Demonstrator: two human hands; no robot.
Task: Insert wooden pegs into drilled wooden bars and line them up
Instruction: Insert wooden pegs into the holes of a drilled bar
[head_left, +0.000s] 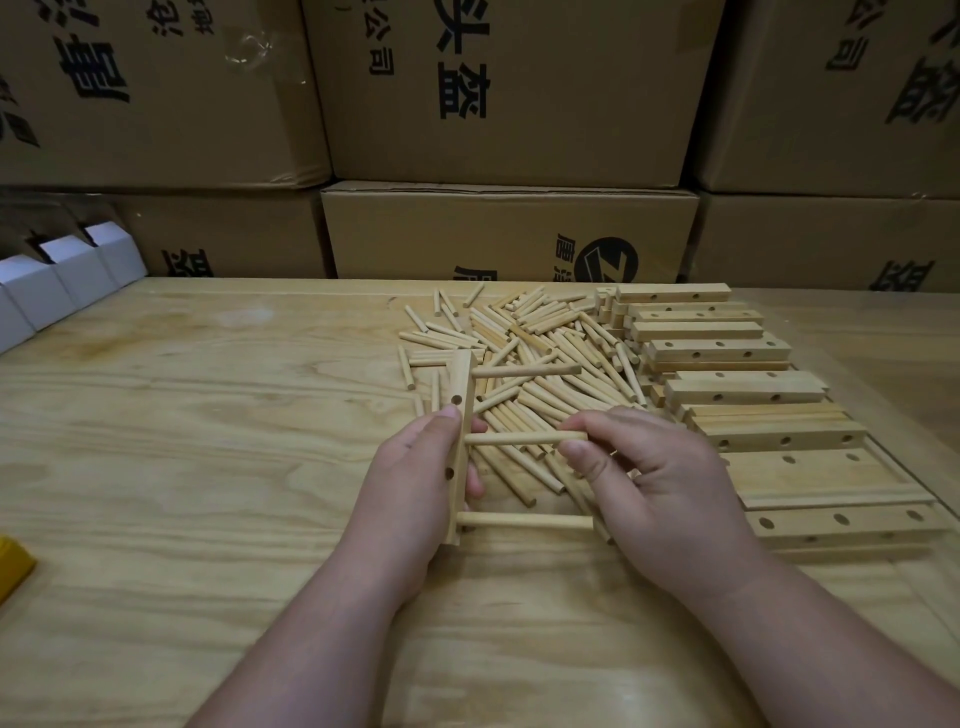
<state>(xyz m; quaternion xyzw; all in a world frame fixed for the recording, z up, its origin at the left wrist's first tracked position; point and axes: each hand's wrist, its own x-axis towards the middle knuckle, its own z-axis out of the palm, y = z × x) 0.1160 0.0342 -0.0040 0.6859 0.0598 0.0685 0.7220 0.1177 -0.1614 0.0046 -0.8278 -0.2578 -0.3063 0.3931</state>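
Note:
My left hand (415, 483) grips a drilled wooden bar (460, 395) that stands on edge and runs away from me. Two pegs stick out of its right face: a far peg (527, 370) and a near peg (524, 520). My right hand (654, 493) pinches a middle peg (519, 439) whose left end meets the bar's side at a hole. Two empty holes show on the bar's left face. A heap of loose pegs (530, 338) lies behind my hands. Stacked drilled bars (727, 353) lie to the right.
The wooden table (208, 415) stretches bare to the left. White cartons (57, 280) stand at its far left edge and a yellow object (13, 564) pokes in at the left. Brown cardboard boxes (509, 228) wall off the back.

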